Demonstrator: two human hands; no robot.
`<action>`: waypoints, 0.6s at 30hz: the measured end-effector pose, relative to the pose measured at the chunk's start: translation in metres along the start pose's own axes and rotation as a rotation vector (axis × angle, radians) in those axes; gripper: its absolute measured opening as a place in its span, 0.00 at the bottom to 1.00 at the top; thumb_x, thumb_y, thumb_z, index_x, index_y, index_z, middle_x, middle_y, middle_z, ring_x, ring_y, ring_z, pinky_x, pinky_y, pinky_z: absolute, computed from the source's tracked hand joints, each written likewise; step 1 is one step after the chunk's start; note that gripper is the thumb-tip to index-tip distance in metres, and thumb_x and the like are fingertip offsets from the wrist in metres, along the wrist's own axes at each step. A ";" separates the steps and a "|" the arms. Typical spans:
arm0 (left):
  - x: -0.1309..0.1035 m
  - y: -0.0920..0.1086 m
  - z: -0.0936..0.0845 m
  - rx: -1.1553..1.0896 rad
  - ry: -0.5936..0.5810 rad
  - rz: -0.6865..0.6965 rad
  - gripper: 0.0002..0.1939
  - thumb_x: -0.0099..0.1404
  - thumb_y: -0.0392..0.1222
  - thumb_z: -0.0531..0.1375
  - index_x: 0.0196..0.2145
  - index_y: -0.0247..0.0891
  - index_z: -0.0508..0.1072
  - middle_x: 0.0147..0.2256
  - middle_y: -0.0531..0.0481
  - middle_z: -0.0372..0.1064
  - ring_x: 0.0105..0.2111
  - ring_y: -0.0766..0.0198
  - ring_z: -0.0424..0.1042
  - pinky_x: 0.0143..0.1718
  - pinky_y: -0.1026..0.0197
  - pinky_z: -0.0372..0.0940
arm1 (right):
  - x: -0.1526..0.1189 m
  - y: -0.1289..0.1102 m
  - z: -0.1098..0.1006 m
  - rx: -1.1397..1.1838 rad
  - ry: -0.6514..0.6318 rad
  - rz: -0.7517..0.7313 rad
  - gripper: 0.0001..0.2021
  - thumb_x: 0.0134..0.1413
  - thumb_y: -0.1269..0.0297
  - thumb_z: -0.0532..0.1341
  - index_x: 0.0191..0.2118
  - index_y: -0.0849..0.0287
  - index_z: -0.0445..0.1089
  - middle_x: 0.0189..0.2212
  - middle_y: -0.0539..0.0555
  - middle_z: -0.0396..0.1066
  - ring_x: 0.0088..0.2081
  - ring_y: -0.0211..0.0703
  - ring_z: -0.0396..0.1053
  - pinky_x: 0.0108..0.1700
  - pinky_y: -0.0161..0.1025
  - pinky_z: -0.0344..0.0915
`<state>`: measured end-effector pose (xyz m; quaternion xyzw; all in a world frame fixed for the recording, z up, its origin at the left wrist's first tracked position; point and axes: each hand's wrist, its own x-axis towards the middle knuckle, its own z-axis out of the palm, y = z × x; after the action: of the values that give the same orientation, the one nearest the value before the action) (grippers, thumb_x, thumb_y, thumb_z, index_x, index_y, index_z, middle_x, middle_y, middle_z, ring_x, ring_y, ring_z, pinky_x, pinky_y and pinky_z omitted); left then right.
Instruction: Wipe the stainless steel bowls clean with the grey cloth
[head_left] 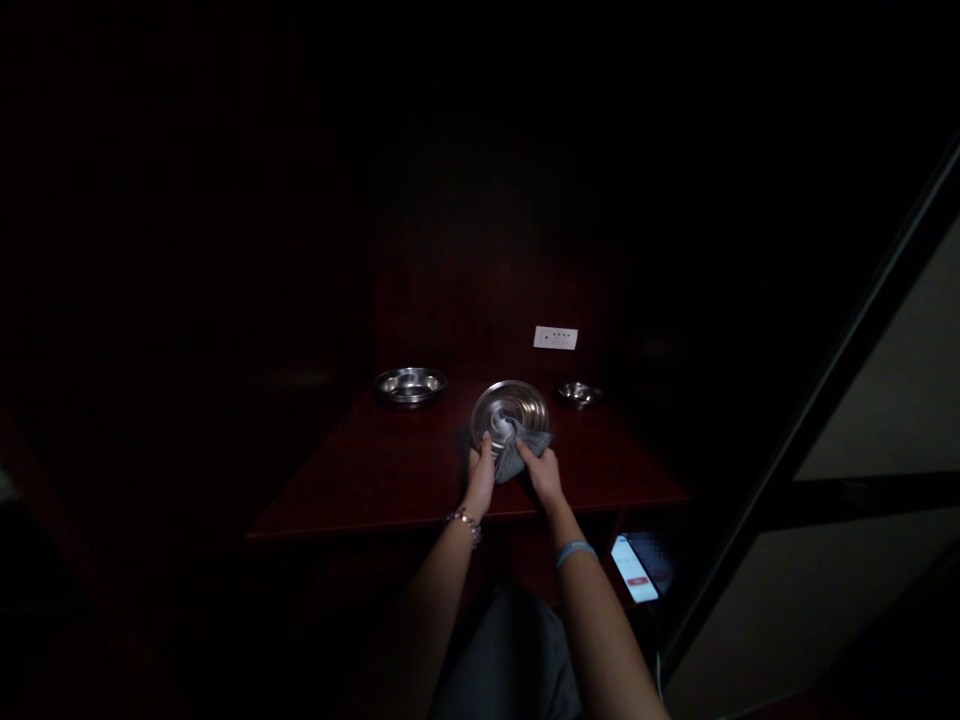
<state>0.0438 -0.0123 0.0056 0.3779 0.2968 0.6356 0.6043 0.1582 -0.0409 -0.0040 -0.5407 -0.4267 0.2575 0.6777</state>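
Above the dark red table (pixel 360 487), a round shiny metal dish (pixel 499 403) is held tilted, its round face showing. My left hand (pixel 481 480) grips its near left edge, thumb on the face. At the near right edge, my right hand (pixel 541 472) is closed on a grey cloth (pixel 511 462), which lies against the dish. The fingers under the dish and cloth are hidden. A bracelet of beads is on my left wrist and a light blue band on the right one.
A wide metal dish (pixel 411 387) stands at the back left of the table, a smaller metal bowl (pixel 578 395) at the back right. Behind is a white socket panel (pixel 556 338). A lit phone (pixel 634 570) is below the table's right front edge.
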 end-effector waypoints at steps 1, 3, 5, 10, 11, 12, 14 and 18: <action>0.000 0.000 0.000 -0.001 -0.005 0.008 0.17 0.67 0.46 0.61 0.49 0.33 0.76 0.50 0.39 0.77 0.50 0.56 0.76 0.56 0.55 0.67 | 0.000 0.000 0.000 -0.004 0.003 0.004 0.24 0.44 0.48 0.68 0.42 0.63 0.79 0.41 0.59 0.81 0.46 0.54 0.78 0.51 0.44 0.71; 0.000 -0.001 0.001 0.009 -0.014 0.032 0.16 0.65 0.42 0.63 0.48 0.34 0.76 0.50 0.39 0.77 0.50 0.55 0.75 0.57 0.53 0.66 | 0.000 -0.001 -0.001 -0.010 0.019 0.008 0.24 0.44 0.48 0.68 0.42 0.63 0.80 0.41 0.60 0.81 0.45 0.54 0.78 0.51 0.45 0.71; 0.001 -0.001 0.001 0.044 -0.035 0.067 0.15 0.61 0.38 0.65 0.47 0.34 0.76 0.50 0.40 0.76 0.52 0.55 0.75 0.60 0.52 0.64 | 0.001 -0.001 -0.001 -0.004 0.051 0.003 0.24 0.45 0.48 0.68 0.42 0.63 0.79 0.41 0.60 0.81 0.45 0.54 0.78 0.51 0.45 0.71; 0.000 -0.003 0.003 0.114 -0.103 0.121 0.18 0.56 0.31 0.65 0.46 0.33 0.75 0.49 0.40 0.77 0.53 0.54 0.74 0.62 0.50 0.61 | 0.004 0.005 -0.003 0.010 0.125 0.006 0.24 0.45 0.48 0.67 0.41 0.64 0.79 0.40 0.61 0.81 0.44 0.54 0.78 0.48 0.44 0.72; 0.000 -0.003 0.003 0.113 -0.121 0.119 0.19 0.56 0.30 0.65 0.47 0.33 0.75 0.49 0.39 0.77 0.52 0.53 0.74 0.62 0.49 0.62 | 0.004 0.005 -0.003 0.011 0.132 0.007 0.24 0.45 0.48 0.67 0.41 0.64 0.79 0.40 0.61 0.81 0.44 0.54 0.78 0.48 0.44 0.72; 0.000 -0.004 0.003 0.109 -0.140 0.119 0.20 0.55 0.30 0.66 0.47 0.32 0.74 0.49 0.39 0.77 0.52 0.53 0.74 0.61 0.49 0.62 | 0.004 0.006 -0.003 0.012 0.139 0.008 0.24 0.44 0.48 0.68 0.41 0.64 0.79 0.40 0.61 0.81 0.44 0.54 0.78 0.48 0.44 0.72; -0.001 -0.005 0.003 0.105 -0.165 0.120 0.21 0.54 0.31 0.67 0.47 0.32 0.74 0.49 0.38 0.77 0.52 0.52 0.75 0.61 0.49 0.63 | 0.004 0.006 -0.003 0.011 0.149 0.009 0.24 0.43 0.49 0.68 0.41 0.64 0.79 0.40 0.61 0.81 0.44 0.54 0.78 0.48 0.44 0.72; 0.000 -0.007 0.003 0.120 -0.169 0.110 0.22 0.54 0.33 0.68 0.47 0.33 0.74 0.50 0.39 0.76 0.52 0.52 0.75 0.61 0.48 0.63 | 0.004 0.005 -0.002 0.023 0.165 0.005 0.25 0.42 0.50 0.69 0.42 0.65 0.78 0.42 0.62 0.80 0.44 0.55 0.78 0.50 0.45 0.71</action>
<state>0.0500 -0.0118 0.0010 0.4814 0.2611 0.6147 0.5676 0.1624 -0.0375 -0.0077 -0.5535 -0.3651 0.2187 0.7159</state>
